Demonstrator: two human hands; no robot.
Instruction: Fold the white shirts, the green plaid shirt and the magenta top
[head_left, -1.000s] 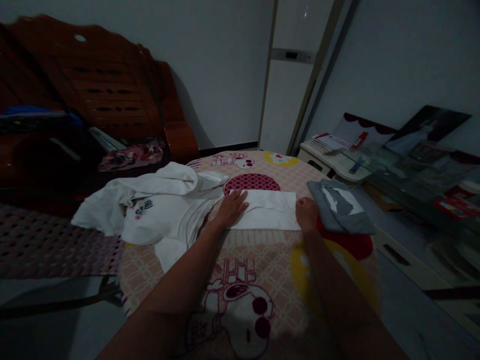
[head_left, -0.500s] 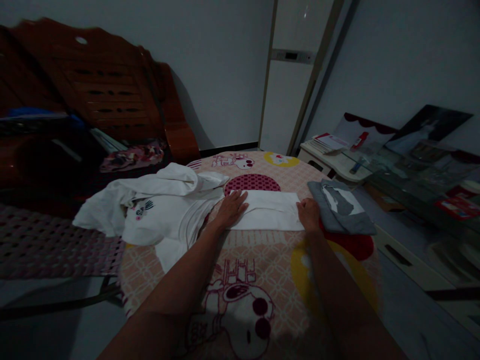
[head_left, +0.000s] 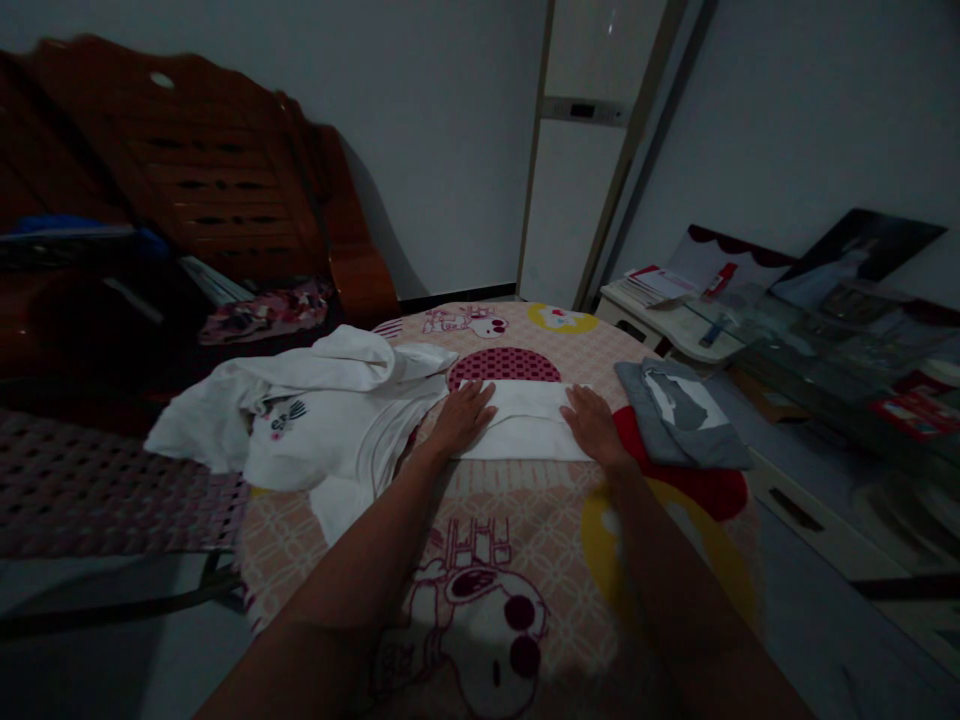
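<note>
A white garment folded into a flat rectangle (head_left: 525,425) lies on the round table's patterned cloth (head_left: 525,520). My left hand (head_left: 463,412) rests flat on its left end, fingers stretched out. On its right end lies my right hand (head_left: 592,420), fingers extended over the fabric. To the left is a loose, rumpled white garment (head_left: 330,410) with a small dark print, part of it hanging past the table's edge. A folded grey garment (head_left: 682,420) with a white patch sits to the right, apart from my right hand.
A carved wooden bench (head_left: 217,190) stands at the back left, with a woven seat (head_left: 112,480) nearer me. On the right is a glass-topped cabinet (head_left: 810,350) holding papers and other items. A tall white cabinet-like unit (head_left: 574,200) stands against the back wall.
My right hand has let go of the folded white garment's right edge. It has moved left onto the fabric and flattened. My left hand stays in place.
</note>
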